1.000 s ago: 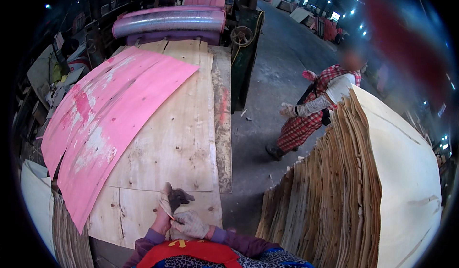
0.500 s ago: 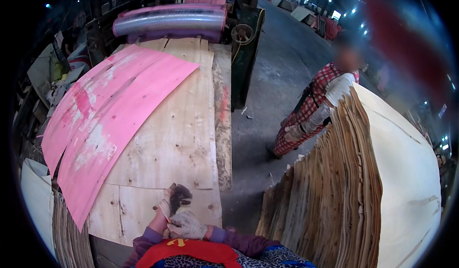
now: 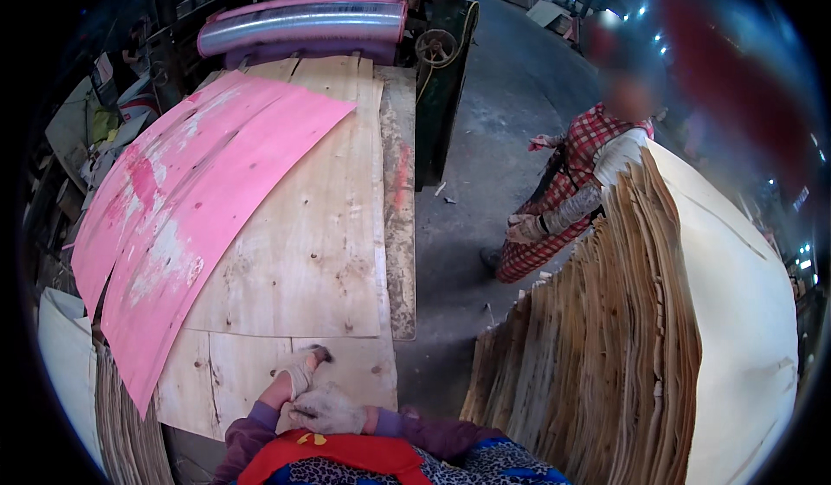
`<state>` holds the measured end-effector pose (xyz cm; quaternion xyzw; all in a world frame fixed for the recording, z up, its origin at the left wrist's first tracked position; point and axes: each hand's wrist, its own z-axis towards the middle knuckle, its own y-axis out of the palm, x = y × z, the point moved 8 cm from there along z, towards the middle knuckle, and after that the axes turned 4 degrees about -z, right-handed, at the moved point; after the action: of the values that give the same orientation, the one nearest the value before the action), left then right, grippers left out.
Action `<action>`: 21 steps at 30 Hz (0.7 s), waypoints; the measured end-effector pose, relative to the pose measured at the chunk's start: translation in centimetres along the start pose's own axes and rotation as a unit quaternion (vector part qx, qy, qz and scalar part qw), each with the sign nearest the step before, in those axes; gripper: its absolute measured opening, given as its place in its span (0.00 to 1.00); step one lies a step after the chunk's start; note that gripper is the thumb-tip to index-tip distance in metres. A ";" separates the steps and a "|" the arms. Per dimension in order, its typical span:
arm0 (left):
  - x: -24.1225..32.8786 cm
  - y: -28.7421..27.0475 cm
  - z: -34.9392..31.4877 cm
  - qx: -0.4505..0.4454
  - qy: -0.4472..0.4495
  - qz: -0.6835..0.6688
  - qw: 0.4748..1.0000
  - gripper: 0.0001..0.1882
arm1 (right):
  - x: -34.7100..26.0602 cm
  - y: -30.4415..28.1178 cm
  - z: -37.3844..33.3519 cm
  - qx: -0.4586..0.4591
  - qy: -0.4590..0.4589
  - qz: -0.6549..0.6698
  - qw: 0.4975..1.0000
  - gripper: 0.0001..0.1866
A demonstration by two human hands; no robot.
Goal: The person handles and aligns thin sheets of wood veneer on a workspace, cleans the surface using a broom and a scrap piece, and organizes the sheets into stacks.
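Note:
My left hand [image 3: 300, 376], in a pale glove with dark fingertips, is held over the front of the light wood veneer sheets [image 3: 294, 277]. Its fingers point forward and look stretched out, with nothing seen in them. Close by its wrist is my right hand [image 3: 329, 410], in a pale, soiled glove. The right fingers are curled in; whatever they grip at the left wrist is hidden. Beyond both hands, a pink-coated sheet [image 3: 199, 199] with whitish worn patches lies slantwise over the left part of the veneer.
A shiny metal roller [image 3: 303, 28] with pink edges spans the far end, beside a handwheel [image 3: 435, 48]. To the right rises a tall stack of veneer [image 3: 589, 355], with a co-worker [image 3: 563, 190] in red checks behind it. Another stack [image 3: 130, 416] stands at lower left.
My hands have shifted slightly left and nearer to me. The left hand has turned, so less of its dark glove part shows. The co-worker's other hand has come into sight.

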<state>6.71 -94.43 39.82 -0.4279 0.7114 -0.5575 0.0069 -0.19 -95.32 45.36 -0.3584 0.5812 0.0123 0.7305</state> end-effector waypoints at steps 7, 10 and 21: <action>0.0 0.5 -1.1 0.083 0.015 0.069 0.994 0.16 | 2.6 -3.8 0.9 0.257 0.035 -0.209 0.943 0.20; 0.0 0.9 -1.9 0.131 0.020 0.074 0.988 0.16 | 4.4 -2.4 1.0 0.210 0.070 -0.211 0.952 0.21; -0.6 1.5 -3.6 0.235 0.027 0.116 0.965 0.18 | 5.1 0.0 0.1 0.193 0.095 -0.230 0.949 0.14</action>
<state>4.47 -91.23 39.68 -0.3142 0.6051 -0.7154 0.1526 1.54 -97.34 41.01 -0.3338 0.5408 -0.3031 0.7101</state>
